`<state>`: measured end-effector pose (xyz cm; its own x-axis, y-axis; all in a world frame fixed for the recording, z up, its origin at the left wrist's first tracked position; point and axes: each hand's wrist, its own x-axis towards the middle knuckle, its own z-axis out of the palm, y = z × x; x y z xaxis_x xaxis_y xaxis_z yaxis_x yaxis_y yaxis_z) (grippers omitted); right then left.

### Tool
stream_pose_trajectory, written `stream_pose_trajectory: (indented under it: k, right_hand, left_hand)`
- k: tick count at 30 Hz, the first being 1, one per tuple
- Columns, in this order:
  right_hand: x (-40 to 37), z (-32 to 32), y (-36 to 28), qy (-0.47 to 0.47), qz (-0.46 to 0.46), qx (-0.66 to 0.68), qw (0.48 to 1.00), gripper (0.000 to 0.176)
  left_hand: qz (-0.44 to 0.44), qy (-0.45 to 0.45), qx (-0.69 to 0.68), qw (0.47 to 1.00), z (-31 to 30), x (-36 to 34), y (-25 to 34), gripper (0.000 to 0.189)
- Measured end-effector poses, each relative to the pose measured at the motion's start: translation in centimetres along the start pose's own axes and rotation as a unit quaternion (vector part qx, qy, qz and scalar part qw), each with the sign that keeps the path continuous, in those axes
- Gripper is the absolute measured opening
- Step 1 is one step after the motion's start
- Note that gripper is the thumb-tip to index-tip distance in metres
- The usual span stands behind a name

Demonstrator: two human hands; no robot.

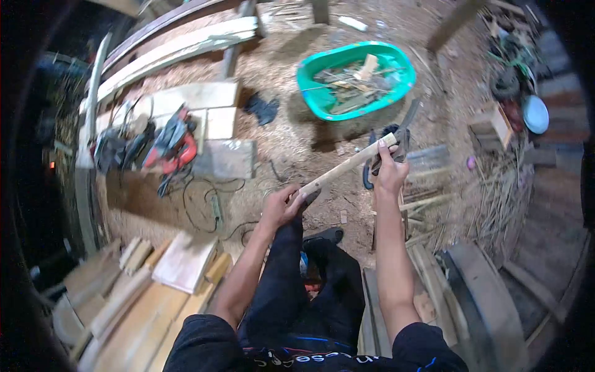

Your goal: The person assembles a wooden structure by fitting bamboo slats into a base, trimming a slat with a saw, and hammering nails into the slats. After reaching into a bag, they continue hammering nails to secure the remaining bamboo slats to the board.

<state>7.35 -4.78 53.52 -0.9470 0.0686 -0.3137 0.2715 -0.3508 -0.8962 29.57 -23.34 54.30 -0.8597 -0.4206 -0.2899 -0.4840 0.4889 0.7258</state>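
A pale, narrow wooden strip [344, 168] slants across in front of me, its right end higher in the view. My left hand [282, 204] is closed on its lower left end, thumb and fingers pinching it. Near the upper right end, my right hand [390, 173] grips the strip between thumb and fingers. A dark spot shows on the wood close to my left fingers. Beyond my right hand, a dark curved blade-like piece [407, 116] overlaps the strip's end in this view, partly hidden by the hand.
A green tub [305, 80] of wood scraps stands ahead. Red power tools [176, 149] with cables sit at left by pale boards [192, 96]. Stacked planks [139, 316] lie at lower left, more timber [477, 297] at lower right. Thin sticks [477, 198] cover the right-hand ground.
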Motion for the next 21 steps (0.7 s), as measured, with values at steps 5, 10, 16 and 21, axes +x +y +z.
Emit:
stream_pose_trajectory:
  k: [5, 10, 16, 21]
  right_hand:
    - [-5.1, 6.7, 1.8, -0.087, 0.0, -0.103, 0.991, 0.02]
    - [-10.5, 14.6, 3.9, -0.19, 0.039, -0.118, 0.974, 0.02]
    - [-10.4, 17.2, 5.5, -0.378, -0.039, -0.187, 0.906, 0.035]
    - [-8.9, 14.7, 5.8, -0.413, -0.033, -0.3, 0.859, 0.056]
  left_hand:
    - [0.057, 0.122, -0.047, 0.99, -4.2, -1.6, 1.0, 0.038]
    - [0.066, 0.209, -0.036, 0.975, -8.5, 0.1, 2.7, 0.04]
    - [0.034, 0.266, 0.055, 0.962, -11.1, 4.3, -4.9, 0.041]
    - [-0.008, 0.303, 0.121, 0.945, -13.3, 9.4, -11.6, 0.04]
